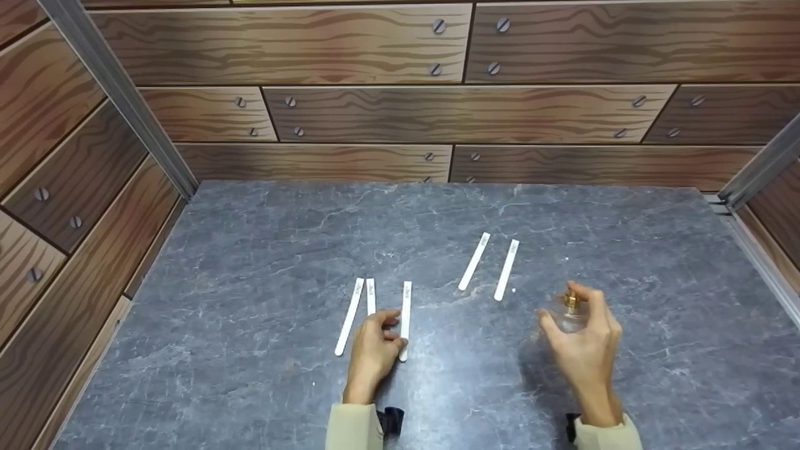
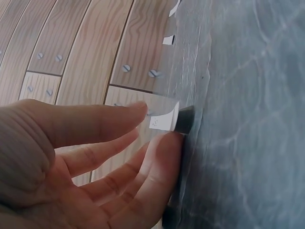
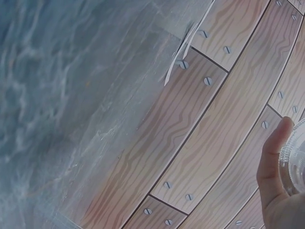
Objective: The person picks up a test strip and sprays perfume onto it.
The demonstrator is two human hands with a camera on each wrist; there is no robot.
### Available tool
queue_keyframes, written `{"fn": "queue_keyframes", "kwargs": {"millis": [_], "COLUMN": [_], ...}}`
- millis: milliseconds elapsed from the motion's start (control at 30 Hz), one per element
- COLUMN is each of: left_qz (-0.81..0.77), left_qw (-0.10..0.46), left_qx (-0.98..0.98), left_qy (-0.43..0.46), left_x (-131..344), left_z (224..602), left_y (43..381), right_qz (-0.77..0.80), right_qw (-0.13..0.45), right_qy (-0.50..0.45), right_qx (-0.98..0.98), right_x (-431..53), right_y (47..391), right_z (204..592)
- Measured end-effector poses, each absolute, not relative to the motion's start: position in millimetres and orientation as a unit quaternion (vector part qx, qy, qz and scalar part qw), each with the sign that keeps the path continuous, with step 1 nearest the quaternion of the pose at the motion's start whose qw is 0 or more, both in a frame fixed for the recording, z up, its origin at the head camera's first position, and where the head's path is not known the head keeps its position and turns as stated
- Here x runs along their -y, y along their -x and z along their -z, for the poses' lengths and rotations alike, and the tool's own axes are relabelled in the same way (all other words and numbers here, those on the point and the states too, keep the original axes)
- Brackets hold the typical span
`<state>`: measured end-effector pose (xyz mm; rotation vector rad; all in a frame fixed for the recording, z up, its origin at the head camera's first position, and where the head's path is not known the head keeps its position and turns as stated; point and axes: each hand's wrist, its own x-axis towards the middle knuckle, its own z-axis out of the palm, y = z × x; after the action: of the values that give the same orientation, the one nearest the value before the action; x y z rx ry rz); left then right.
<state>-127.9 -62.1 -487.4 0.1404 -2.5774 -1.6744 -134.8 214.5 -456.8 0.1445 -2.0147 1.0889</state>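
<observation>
My right hand (image 1: 587, 344) grips a clear glass perfume bottle (image 1: 572, 322) with a gold neck, its index finger over the top. In the right wrist view, only part of the bottle's round clear glass (image 3: 296, 160) shows. My left hand (image 1: 373, 350) is low over the table, fingers loosely bent, its thumb touching the edge of a white paper test strip (image 1: 406, 306). That strip's printed end (image 2: 162, 121) appears beyond the thumb and fingertip in the left wrist view. Another strip (image 1: 371, 295) is partly hidden under this hand, and a third strip (image 1: 350, 315) lies to its left.
Two more white strips, a left one (image 1: 474, 261) and a right one (image 1: 507, 270), lie farther back between the hands. The grey marbled table (image 1: 250, 250) meets wood-patterned walls (image 1: 350, 112) at the back and sides. Metal posts (image 1: 125, 94) stand at the corners.
</observation>
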Motion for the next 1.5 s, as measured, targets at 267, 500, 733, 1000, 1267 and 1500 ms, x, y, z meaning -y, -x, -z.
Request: {"fn": "queue_keyframes", "kwargs": {"millis": [267, 500, 733, 1000, 1267, 1500], "left_qz": [0.509, 0.469, 0.434, 0.401, 0.386, 0.431], "left_qw": [0.049, 0.069, 0.101, 0.111, 0.123, 0.091], "left_qx": [0.856, 0.877, 0.894, 0.909, 0.914, 0.898], "left_qy": [-0.075, -0.075, -0.049, -0.029, -0.005, -0.011], "left_x": [58, 52, 50, 49, 49, 52], "left_z": [490, 491, 492, 494, 494, 494], "left_y": [130, 130, 130, 130, 130, 131], "right_qz": [-0.437, -0.425, -0.431, -0.43, -0.437, -0.431], "right_qw": [0.412, 0.417, 0.412, 0.412, 0.409, 0.414], "right_qy": [-0.07, -0.075, -0.068, -0.072, -0.074, -0.082], "right_qx": [0.797, 0.8, 0.8, 0.8, 0.798, 0.797], "right_x": [-214, -215, -215, -215, -214, -215], "right_y": [137, 137, 137, 138, 139, 138], "right_z": [457, 460, 458, 459, 458, 461]}}
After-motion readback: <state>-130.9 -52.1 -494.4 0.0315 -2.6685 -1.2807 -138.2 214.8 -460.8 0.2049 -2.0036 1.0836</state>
